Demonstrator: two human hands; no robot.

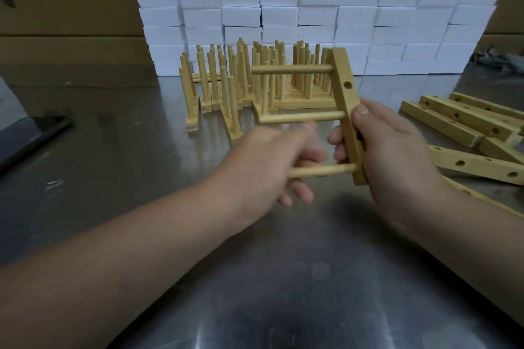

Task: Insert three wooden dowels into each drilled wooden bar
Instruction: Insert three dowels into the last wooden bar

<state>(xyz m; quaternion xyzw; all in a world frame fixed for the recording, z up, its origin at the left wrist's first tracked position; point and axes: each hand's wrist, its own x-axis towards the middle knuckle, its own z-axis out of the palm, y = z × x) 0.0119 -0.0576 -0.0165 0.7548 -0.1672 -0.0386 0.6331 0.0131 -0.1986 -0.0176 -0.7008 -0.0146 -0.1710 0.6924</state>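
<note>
My right hand (397, 156) grips a drilled wooden bar (344, 85), held upright above the table. Three dowels stick out of it to the left: a top dowel (292, 69), a middle dowel (300, 117) and a bottom dowel (323, 170). My left hand (272, 167), blurred, has its fingers curled round the free end of the bottom dowel. Behind stands a cluster of finished bars with upright dowels (241, 85). Bare drilled bars (465, 122) lie at the right.
The metal table (255, 278) reaches toward me. A wall of white boxes (297, 3) rises at the back, with cardboard cartons (65, 8) at the left. A dark flat object (31, 133) lies at the left edge.
</note>
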